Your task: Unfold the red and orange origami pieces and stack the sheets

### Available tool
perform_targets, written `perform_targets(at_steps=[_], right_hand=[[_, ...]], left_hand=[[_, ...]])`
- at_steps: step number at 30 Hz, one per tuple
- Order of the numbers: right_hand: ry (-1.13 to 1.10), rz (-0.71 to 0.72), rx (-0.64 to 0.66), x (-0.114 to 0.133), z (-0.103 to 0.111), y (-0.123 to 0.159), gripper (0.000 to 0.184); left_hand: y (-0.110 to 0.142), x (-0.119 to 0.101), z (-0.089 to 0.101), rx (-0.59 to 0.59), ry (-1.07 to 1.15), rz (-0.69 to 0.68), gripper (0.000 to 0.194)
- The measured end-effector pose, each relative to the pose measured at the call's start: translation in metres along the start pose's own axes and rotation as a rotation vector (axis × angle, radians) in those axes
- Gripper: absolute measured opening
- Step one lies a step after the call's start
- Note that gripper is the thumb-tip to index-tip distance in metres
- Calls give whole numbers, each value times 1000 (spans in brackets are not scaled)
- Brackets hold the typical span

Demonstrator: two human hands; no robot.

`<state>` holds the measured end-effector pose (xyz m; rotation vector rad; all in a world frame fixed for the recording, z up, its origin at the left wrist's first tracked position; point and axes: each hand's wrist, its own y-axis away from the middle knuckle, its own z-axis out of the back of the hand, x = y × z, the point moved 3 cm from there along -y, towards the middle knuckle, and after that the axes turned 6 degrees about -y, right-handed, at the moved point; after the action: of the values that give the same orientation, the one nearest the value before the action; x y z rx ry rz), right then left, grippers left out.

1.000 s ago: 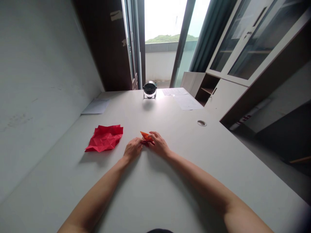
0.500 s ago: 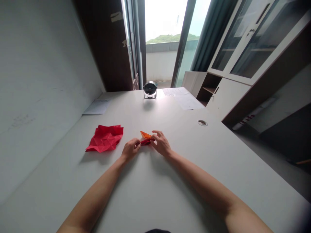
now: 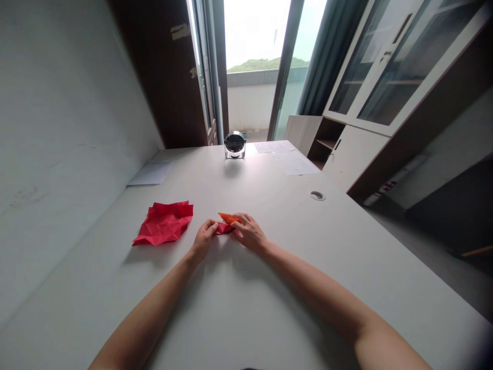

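The biggest thing is the white table (image 3: pixel 239 308), which fills most of the low part of the view. A tall white cabinet (image 3: pixel 356 154) with glass doors stands on the right, and a dark brown cupboard (image 3: pixel 157 72) stands at the back left. Between them is a bright window (image 3: pixel 254 41), with a dark curtain (image 3: pixel 325 61) beside it.

White papers (image 3: pixel 295 162) lie at the far right of the table, and a white sheet (image 3: pixel 150 172) lies by the left wall. Nearer, a red sheet (image 3: pixel 164 224) full of creases lies left of the hands.

The left hand (image 3: pixel 203 237) pinches the left end of a small folded red paper (image 3: pixel 222 228), thumb and finger closed on it. The right hand (image 3: pixel 249 231) has its fingers bent around the other end. The red paper is between the hands, near the table's middle.

A round black and silver thing (image 3: pixel 234 143) stands at the far edge. A little orange paper (image 3: pixel 226 218) pokes up just behind the small red one, touching the right fingers; I cannot tell if they squeeze it.
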<state>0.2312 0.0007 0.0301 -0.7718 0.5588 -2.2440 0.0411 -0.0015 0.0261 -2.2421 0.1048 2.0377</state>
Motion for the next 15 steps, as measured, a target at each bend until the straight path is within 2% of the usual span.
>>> perform_targets(at_steps=[7,15], right_hand=[[-57,83,22,11,10,-1,12],[-50,147,65,11,4,0,9]], left_hand=[[6,-1,-12,13,93,43,30],[6,5,-11,-2,163,75,30]])
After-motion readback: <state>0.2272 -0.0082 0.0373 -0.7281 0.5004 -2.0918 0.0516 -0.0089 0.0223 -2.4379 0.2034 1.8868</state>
